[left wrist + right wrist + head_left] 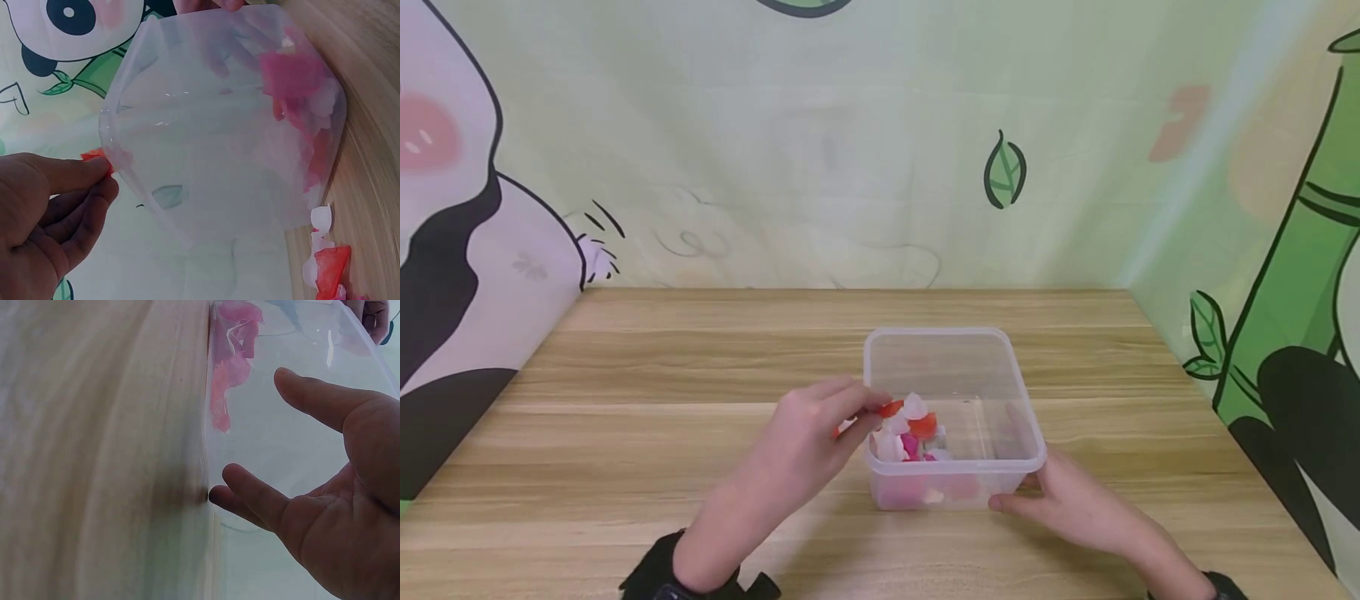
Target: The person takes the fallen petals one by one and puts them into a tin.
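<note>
A clear plastic box [955, 468] stands uncovered on the wooden table. Red, pink and white thin pieces [922, 426] lie toward its left side; petals or scraps, I cannot tell which. At the left rim my left hand [820, 425] pinches a small red piece [94, 154] between thumb and fingertips. My right hand [1075, 504] is at the box's front right corner, thumb and fingers spread, as the right wrist view [337, 481] also shows the hand. Most of its fingers are hidden behind the box in the head view.
More red and white pieces [331, 265] lie on the table outside the box, mostly hidden behind the left hand in the head view. The wooden tabletop [700, 350] meets a printed cloth backdrop [820, 167] at the back and sides.
</note>
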`<control>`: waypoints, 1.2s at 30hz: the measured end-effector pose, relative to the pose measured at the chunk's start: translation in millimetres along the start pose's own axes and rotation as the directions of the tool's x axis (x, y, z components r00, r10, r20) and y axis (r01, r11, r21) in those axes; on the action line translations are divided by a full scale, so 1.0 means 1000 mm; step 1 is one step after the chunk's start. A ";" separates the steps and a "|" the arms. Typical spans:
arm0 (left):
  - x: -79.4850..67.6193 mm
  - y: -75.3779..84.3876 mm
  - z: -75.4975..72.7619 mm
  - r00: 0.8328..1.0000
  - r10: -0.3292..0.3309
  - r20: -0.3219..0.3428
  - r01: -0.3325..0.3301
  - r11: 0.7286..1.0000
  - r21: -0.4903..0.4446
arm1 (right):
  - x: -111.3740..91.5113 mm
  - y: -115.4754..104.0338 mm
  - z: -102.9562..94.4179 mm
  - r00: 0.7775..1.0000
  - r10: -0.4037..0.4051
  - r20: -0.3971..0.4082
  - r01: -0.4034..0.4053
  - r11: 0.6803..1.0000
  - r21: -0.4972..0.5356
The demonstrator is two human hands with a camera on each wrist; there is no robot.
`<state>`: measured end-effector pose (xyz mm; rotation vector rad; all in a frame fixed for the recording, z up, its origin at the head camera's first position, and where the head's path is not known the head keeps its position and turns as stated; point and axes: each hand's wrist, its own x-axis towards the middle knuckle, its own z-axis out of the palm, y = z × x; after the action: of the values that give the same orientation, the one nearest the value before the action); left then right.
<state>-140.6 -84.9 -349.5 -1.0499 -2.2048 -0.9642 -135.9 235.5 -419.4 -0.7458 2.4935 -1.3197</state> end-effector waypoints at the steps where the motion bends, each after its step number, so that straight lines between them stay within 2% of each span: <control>1: 0.000 0.000 0.000 1.000 0.006 0.003 -0.006 1.000 -0.003 | 0.000 0.000 0.000 1.000 -0.003 0.002 0.003 1.000 -0.001; 7: -0.001 -0.002 0.001 1.000 0.018 0.020 -0.017 1.000 -0.014 | 0.000 0.000 0.000 1.000 0.002 0.005 -0.002 1.000 0.016; 14: 0.000 -0.004 -0.002 0.999 -0.020 0.027 0.020 1.000 0.020 | 0.000 0.001 -0.001 1.000 0.011 0.005 -0.011 1.000 0.017; 19: -0.001 -0.007 -0.007 0.996 -0.089 0.014 0.088 0.993 0.082 | 0.001 0.000 -0.001 1.000 0.016 0.002 -0.016 1.000 0.006; 21: -0.001 -0.008 -0.010 0.990 -0.140 0.017 0.137 0.985 0.103 | 0.001 0.000 -0.001 1.000 0.018 0.001 -0.018 1.000 0.004; 25: -0.002 -0.012 -0.015 0.970 -0.242 0.037 0.233 0.959 0.164 | 0.001 0.001 0.000 1.000 0.018 0.000 -0.018 1.000 0.003; 30: -0.005 -0.021 -0.017 0.937 -0.344 0.054 0.318 0.908 0.272 | 0.000 0.001 0.000 1.000 0.010 -0.004 -0.010 1.000 0.000; 34: -0.007 -0.028 -0.018 0.888 -0.452 0.089 0.402 0.854 0.330 | 0.000 0.001 0.000 1.000 -0.005 -0.004 0.005 1.000 -0.002; 36: -0.007 -0.030 -0.019 0.851 -0.509 0.127 0.439 0.824 0.359 | 0.000 0.002 0.000 1.000 -0.011 -0.005 0.011 1.000 -0.003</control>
<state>-158.5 -116.4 -354.2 -0.4708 -2.7706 -0.6639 -136.2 236.4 -420.8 -0.7586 2.4992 -1.3241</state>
